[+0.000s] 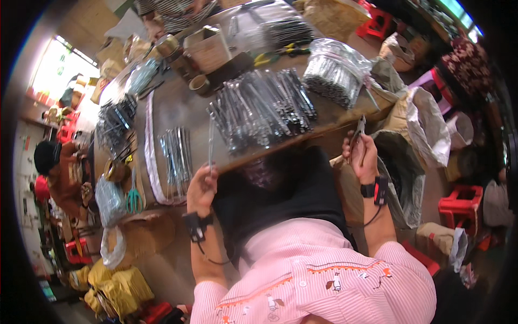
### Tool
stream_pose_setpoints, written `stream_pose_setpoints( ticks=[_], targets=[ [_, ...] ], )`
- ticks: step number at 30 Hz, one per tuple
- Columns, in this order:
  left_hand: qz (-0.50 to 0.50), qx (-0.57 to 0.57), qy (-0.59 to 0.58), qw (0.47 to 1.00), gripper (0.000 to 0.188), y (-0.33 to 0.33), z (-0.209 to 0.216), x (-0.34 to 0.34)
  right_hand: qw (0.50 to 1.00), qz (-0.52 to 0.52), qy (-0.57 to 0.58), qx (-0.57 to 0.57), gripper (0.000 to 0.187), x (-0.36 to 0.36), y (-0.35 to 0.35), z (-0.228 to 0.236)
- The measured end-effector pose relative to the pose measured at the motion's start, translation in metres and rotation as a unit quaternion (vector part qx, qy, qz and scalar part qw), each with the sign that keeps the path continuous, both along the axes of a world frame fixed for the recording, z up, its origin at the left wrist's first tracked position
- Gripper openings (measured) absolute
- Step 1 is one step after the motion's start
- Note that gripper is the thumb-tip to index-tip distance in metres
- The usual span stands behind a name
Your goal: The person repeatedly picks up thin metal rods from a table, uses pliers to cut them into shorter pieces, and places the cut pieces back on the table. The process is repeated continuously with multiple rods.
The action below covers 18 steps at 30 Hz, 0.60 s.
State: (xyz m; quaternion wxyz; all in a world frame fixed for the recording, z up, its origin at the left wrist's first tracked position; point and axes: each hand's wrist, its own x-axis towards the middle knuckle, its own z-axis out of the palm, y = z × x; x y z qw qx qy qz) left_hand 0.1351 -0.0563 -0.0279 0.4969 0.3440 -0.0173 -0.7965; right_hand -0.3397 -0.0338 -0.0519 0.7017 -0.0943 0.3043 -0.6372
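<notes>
My left hand (202,186) is at the table's front edge, fingers closed on the lower end of a thin metal strip (211,141) that points up and away. Just beyond it lies a wide pile of similar shiny metal strips (264,108). To the left of that hand, a smaller row of strips (175,154) rests on the table. My right hand (364,156) is raised off the table's front right side, wrapped round the handles of a pair of pliers (360,129) with the jaws upward. Dark bands with small devices circle both wrists.
A plastic-wrapped bundle of strips (334,75) stands at the right. Further back are a cardboard box (206,49), a tape roll (199,84) and yellow-handled pliers (265,58). Teal scissors (134,197) hang at the left edge. Open sacks (426,127) crowd the right. Other people work nearby.
</notes>
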Motion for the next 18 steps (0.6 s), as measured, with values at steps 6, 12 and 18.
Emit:
stream_pose_setpoints(
  ticks=[6, 12, 18],
  targets=[
    [-0.001, -0.024, 0.036, 0.999, 0.023, 0.027, 0.011, -0.012, 0.995, -0.093, 0.040, 0.002, 0.029, -0.033, -0.046, -0.009],
    [0.001, -0.051, -0.006, 0.999, 0.022, 0.021, 0.025, -0.030, 0.915, -0.159, 0.369, 0.042, 0.009, -0.045, -0.101, -0.002],
    [-0.014, -0.058, -0.021, 0.998, 0.021, 0.020, 0.027, -0.045, 0.853, -0.226, 0.466, 0.063, 0.017, -0.046, -0.127, -0.008]
  ],
)
